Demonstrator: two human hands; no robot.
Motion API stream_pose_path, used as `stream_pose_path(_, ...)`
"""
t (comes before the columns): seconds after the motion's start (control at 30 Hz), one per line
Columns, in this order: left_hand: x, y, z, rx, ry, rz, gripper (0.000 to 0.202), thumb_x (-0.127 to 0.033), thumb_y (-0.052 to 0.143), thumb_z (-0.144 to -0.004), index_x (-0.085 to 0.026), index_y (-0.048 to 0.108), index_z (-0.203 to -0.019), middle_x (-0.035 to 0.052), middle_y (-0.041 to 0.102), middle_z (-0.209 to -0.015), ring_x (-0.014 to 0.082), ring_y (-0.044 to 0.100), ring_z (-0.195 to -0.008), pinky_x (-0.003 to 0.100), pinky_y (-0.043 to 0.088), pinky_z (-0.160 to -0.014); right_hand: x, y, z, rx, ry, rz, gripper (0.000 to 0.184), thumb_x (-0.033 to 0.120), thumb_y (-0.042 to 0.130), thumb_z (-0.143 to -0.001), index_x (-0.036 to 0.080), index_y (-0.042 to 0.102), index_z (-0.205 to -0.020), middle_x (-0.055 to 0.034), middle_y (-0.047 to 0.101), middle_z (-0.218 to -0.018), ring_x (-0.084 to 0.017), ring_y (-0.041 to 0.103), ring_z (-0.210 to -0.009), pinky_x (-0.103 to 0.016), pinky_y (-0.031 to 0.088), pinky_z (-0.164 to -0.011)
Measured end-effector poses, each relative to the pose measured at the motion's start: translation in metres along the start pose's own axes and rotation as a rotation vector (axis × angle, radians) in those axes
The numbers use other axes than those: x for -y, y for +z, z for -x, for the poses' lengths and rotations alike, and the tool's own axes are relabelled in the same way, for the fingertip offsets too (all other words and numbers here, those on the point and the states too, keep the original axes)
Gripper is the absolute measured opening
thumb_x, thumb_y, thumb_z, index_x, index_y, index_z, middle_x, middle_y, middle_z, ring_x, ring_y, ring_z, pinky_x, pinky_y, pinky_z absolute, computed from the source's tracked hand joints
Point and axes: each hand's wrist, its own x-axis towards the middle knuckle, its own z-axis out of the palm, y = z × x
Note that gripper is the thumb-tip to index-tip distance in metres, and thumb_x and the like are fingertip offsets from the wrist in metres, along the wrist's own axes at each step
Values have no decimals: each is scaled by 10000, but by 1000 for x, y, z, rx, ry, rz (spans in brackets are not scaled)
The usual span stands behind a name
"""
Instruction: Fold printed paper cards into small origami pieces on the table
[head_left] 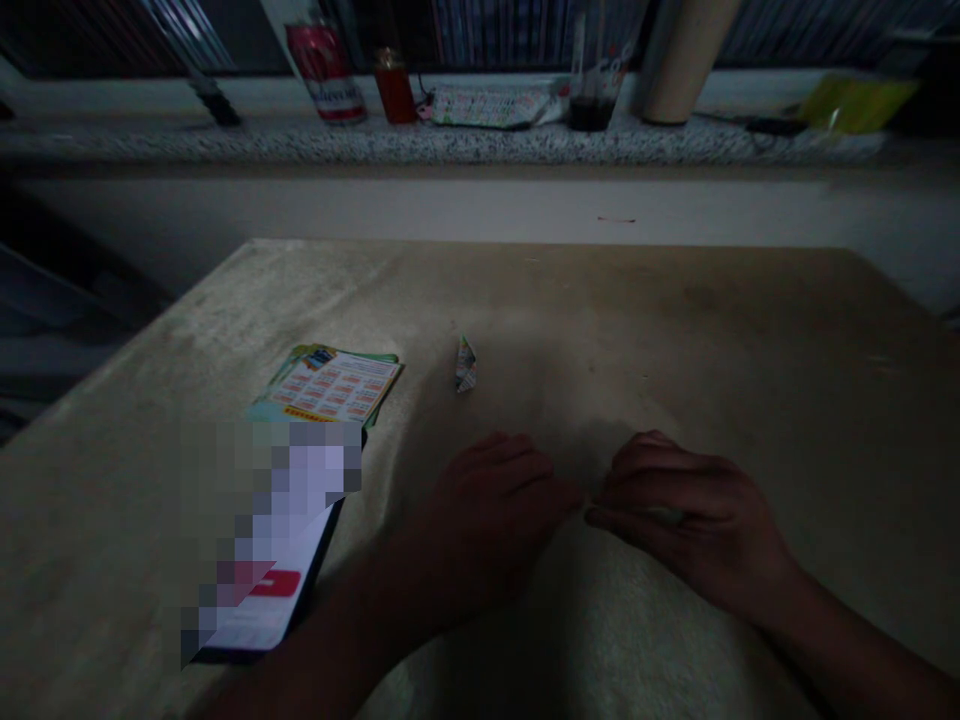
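Observation:
My left hand (502, 510) is closed low over the table, knuckles up, its fingertips pointing toward the other hand. Facing it, my right hand (690, 510) is pinched, thumb under the curled fingers. The fingertips of both hands almost meet, and whatever lies between them is too small and dark to make out. Beyond my left hand stands a small folded paper piece (466, 364) with printed marks. To its left lies a stack of printed cards (337, 385). A phone (281, 560) with a lit, partly blurred screen rests beside my left forearm.
The table (720, 330) reaches up to a wall below a stone windowsill (480, 145). On the sill stand a red can (326, 75), a small orange-brown bottle (394, 88), a crumpled packet (487, 106), a cup with dark liquid (592, 112), a beige cylinder (682, 70) and a yellow packet (855, 103).

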Motion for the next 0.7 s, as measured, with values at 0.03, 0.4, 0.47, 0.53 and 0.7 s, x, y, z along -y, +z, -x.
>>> stream_pose_path(0.03,2,-1,1,-13,-4,34,143,-104,524,-993,-171,632,-928,6,599,-794,155,512,-754,295,417,-722,0,-1,0,-20,9,-23,81,179,752,-883,252,773,-855,0,738,-716,-165,674,-650,-356,527,-653)
stream_pose_path(0.4,7,-6,0,-66,-56,153,137,-160,560,-1004,-155,645,-897,0,605,-771,137,541,-755,259,412,-684,-6,0,7,-161,140,-135,197,109,820,-803,288,811,-884,1,815,-828,-190,744,-741,-367,579,-716)
stream_pose_path(0.47,8,-7,-1,-106,-86,157,144,-196,603,-990,-150,660,-866,0,606,-756,136,553,-739,257,424,-674,-6,0,8,-171,185,-161,177,123,824,-800,292,815,-854,-1,814,-821,-189,746,-746,-354,592,-698)
stream_pose_path(0.53,9,-8,-2,-154,-109,170,169,-232,657,-966,-146,670,-821,2,622,-754,131,576,-733,250,446,-672,-5,-1,8,-177,220,-187,164,134,822,-802,293,817,-837,-5,813,-813,-190,748,-750,-343,606,-680)
stream_pose_path(0.7,10,-15,-2,-186,-105,229,70,-193,712,-926,-145,737,-881,20,722,-849,118,664,-796,222,517,-731,-4,-6,6,-187,223,-223,133,152,809,-815,284,813,-805,-13,802,-775,-188,739,-724,-333,614,-644)
